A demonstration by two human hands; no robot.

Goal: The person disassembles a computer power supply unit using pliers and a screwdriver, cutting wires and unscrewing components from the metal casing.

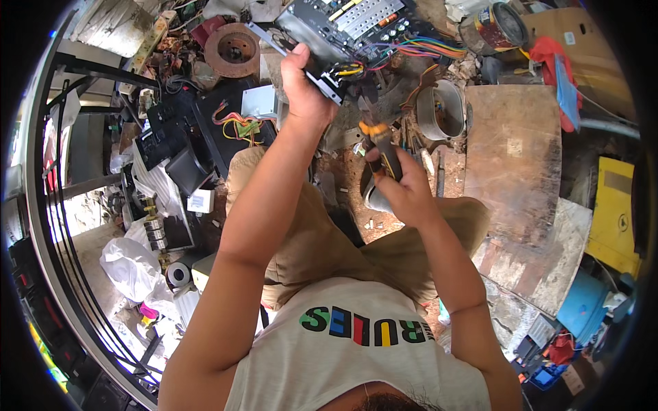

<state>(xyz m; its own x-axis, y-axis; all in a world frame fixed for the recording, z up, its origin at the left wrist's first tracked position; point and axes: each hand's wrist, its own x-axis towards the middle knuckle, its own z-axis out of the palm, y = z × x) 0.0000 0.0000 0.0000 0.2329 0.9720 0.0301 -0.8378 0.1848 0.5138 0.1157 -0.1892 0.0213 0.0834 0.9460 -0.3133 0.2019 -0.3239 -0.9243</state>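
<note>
My left hand [305, 92] is closed on the metal edge of an opened computer power supply [363, 24], tilted up at the top of the view. Its circuit board shows a slotted heat sink and small parts, and a bundle of coloured wires [428, 46] trails off its right side. In my right hand [409, 195] is a pair of pliers [385, 152] with black and orange handles. The jaws point up toward the yellow wires at the casing's lower edge, just below them; whether they touch anything I cannot tell.
Right of the pliers stands a round metal pot [439, 113] with small bits inside. A wooden board [514, 164] lies further right, beside a yellow panel [617, 216]. To the left are a rusty disc [232, 50], a silver box with coloured wires [260, 101] and a white plastic bag [137, 270].
</note>
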